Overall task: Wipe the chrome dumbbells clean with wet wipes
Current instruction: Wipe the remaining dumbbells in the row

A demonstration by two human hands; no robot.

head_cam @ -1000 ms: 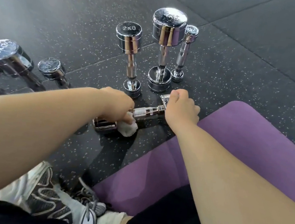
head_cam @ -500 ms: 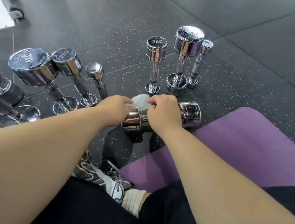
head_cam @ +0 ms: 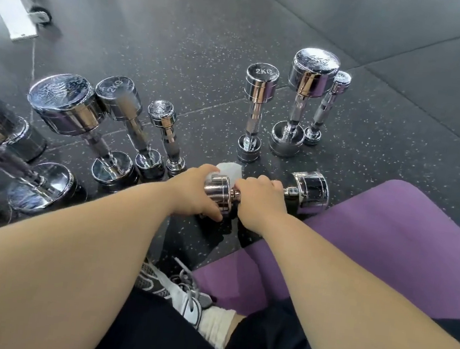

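Floor: black speckled rubber floor [head_cam: 209, 43], with your purple mat [head_cam: 400, 251] at 4 o'clock.
Dumbbell: the chrome dumbbell [head_cam: 308, 190] lies on its side at the mat's edge, straight ahead of you.
Right hand: your right hand [head_cam: 260, 203] is clenched round its handle.
Left hand: your left hand [head_cam: 194, 196] cups the 9 o'clock head, holding the wet wipe [head_cam: 230, 170] against it (only a white corner shows).
Others: 3 standing dumbbells [head_cam: 258, 91] at 12 o'clock, more at 9 o'clock.

three upright dumbbells [head_cam: 293, 107] behind lying dumbbell [head_cam: 264, 192], mat [head_cam: 388, 235] right
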